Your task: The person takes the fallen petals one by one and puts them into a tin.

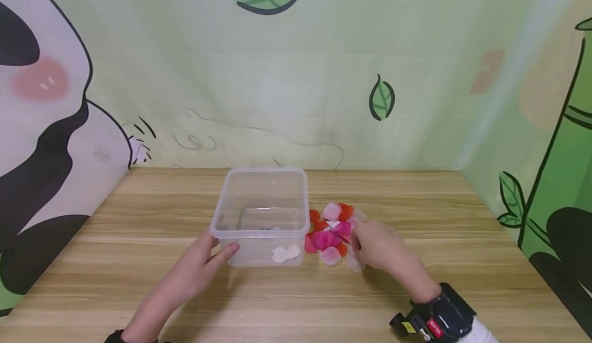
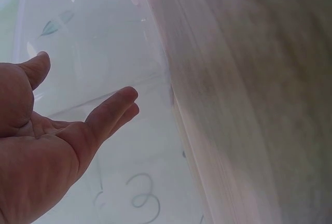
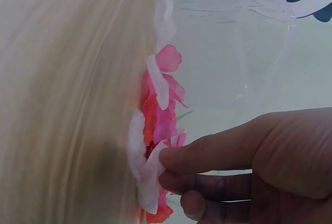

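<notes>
A clear plastic box [image 1: 263, 250] without a lid stands on the table, with a few white petals [image 1: 285, 253] showing low through its front wall. My left hand [image 1: 201, 266] rests against the box's left side, the thumb at the front wall; in the left wrist view the fingers are fairly straight. To the right of the box lies a pile of pink, red and white artificial petals [image 1: 324, 239]. At the pile's right edge is my right hand [image 1: 379, 245]. Its thumb and forefinger pinch a white petal [image 3: 150, 182], plainest in the right wrist view.
The wood-grain table [image 1: 296, 307] ends at a pale green printed backdrop [image 1: 324, 76] with leaves and a panda. On my right wrist sits a black strapped device [image 1: 441, 309]. The box's wall stands close beside the pile's left edge.
</notes>
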`<state>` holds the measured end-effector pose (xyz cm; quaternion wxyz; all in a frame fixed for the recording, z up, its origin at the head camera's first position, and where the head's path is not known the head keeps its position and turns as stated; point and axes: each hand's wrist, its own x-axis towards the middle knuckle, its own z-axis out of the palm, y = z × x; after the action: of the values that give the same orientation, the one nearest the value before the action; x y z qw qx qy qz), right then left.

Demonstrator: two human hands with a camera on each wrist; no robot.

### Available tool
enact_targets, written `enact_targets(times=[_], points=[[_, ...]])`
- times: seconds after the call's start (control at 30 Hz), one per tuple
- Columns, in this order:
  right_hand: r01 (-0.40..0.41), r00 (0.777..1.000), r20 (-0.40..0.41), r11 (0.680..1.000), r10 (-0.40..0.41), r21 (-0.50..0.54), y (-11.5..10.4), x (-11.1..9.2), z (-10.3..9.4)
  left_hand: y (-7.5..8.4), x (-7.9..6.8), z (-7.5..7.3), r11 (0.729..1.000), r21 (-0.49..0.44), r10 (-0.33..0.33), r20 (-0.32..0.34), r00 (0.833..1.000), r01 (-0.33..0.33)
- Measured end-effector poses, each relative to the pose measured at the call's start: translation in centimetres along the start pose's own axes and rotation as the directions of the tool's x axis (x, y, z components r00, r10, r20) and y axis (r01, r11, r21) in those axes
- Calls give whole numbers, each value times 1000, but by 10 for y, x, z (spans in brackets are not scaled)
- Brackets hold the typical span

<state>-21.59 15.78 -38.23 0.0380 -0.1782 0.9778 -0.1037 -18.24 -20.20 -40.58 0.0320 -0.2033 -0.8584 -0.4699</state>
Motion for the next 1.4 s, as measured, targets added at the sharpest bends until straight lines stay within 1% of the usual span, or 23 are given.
enact_targets(times=[0.17,0.33,0.47,0.57,0.77,0.83,0.9,0.97,1.07,1.13,1.17,1.23,1.27,1.33,1.4], points=[[3,999,-41,1000,-2,20,-2,-1,-5,0,0,0,1000,-6,-3,4,1000,3],[34,993,-110,999,-29,39,-5,-1,-10,-1,0,0,1000,8,-5,-2,1000,5],[45,990,-140,997,-35,68,-9,-1,-14,-1,0,1,1000,16,-1,-7,1000,1],[64,981,-186,995,-49,81,-12,-2,-16,-1,0,1,1000,8,-3,-6,1000,3],[133,951,-292,986,-99,98,-20,-3,-21,0,0,1,1000,-24,-9,0,1000,9],[161,935,-334,982,-119,100,-25,-3,-22,0,0,1,1000,-30,-10,0,1000,10],[199,910,-386,975,-148,95,-29,-3,-22,0,-1,1,1000,-28,-10,-2,1000,10],[242,876,-446,967,-182,81,-34,-3,-22,0,-1,1,1000,-27,-12,-5,1000,12],[319,814,-530,946,-239,64,-41,-2,-22,0,-1,1,1000,-22,-10,-9,1000,10],[360,776,-573,931,-263,60,-45,-2,-22,0,-1,1,1000,-14,-9,-9,1000,9],[378,762,-589,924,-271,63,-47,-2,-22,0,-1,1,1000,-13,-8,-8,1000,8],[400,739,-612,915,-281,62,-50,-2,-22,0,-1,1,1000,-20,-7,-5,1000,7],[409,732,-619,910,-285,64,-52,-2,-22,0,-1,1,1000,-23,-8,-3,1000,8],[422,723,-626,904,-291,67,-55,-1,-22,0,-1,1,1000,-27,-8,-2,1000,8],[428,719,-627,902,-300,60,-58,0,-23,0,-1,1,1000,-29,-8,-4,1000,8]])
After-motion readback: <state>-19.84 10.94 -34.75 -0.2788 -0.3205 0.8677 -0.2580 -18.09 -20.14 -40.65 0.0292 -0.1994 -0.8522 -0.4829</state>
